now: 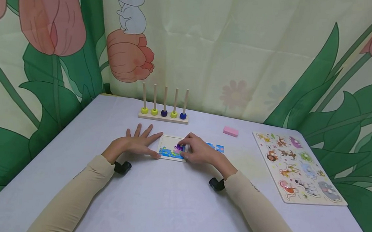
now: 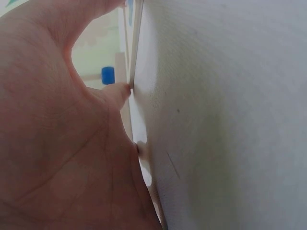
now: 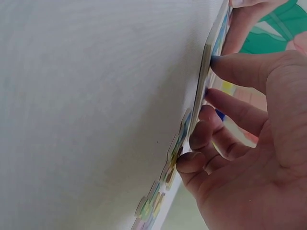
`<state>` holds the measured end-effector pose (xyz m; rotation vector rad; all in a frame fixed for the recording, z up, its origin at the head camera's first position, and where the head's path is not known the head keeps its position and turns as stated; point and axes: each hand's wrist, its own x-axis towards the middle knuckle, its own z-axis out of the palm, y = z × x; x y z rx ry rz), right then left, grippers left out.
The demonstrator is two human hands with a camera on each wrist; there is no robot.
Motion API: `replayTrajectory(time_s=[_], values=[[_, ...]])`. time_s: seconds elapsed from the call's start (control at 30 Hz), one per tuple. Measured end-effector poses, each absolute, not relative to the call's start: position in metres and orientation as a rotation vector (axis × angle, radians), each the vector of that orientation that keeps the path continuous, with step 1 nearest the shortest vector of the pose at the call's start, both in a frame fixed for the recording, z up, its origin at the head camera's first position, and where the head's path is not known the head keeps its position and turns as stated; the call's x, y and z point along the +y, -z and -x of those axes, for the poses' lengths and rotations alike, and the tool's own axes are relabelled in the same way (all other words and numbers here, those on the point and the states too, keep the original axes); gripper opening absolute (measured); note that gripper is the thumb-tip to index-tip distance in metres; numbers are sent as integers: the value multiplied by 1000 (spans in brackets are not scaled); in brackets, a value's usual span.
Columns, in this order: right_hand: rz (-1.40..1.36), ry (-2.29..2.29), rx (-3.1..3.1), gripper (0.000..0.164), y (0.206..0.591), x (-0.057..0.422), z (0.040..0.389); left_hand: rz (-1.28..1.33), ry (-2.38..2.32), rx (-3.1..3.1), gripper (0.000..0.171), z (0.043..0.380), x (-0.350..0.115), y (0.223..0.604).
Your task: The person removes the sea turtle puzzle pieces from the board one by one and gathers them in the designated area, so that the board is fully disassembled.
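A small puzzle tray (image 1: 169, 141) with a pale rim lies on the table, blue jigsaw pieces (image 1: 167, 152) filling its lower part. My left hand (image 1: 134, 144) is spread flat at the tray's left side, thumb by the lower corner and index finger by the upper one. Over the tray's right side, my right hand (image 1: 200, 150) holds a purple jigsaw piece (image 1: 178, 148) between thumb and index finger, down at the tray's surface. In the right wrist view the other fingers curl beside the tray's edge, close to loose jigsaw pieces (image 3: 156, 196). The right hand partly covers the tray.
Loose blue pieces (image 1: 220, 148) lie right of the tray, partly behind the right hand. Behind stands a peg rack (image 1: 163, 118) with yellow and dark blue beads. A pink block (image 1: 230, 131) lies at back right, and an animal puzzle board (image 1: 278, 167) at the right edge.
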<state>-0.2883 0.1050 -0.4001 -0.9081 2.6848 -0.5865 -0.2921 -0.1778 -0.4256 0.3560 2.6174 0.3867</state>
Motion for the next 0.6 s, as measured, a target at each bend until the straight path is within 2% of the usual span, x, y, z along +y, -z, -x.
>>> replayTrajectory(time_s=[0.2, 0.6], values=[[893, 598, 2693, 41, 401, 105, 288, -369, -412, 2622, 109, 281, -174, 413], [884, 593, 2737, 42, 402, 104, 288, -372, -442, 2609, 110, 276, -174, 405]])
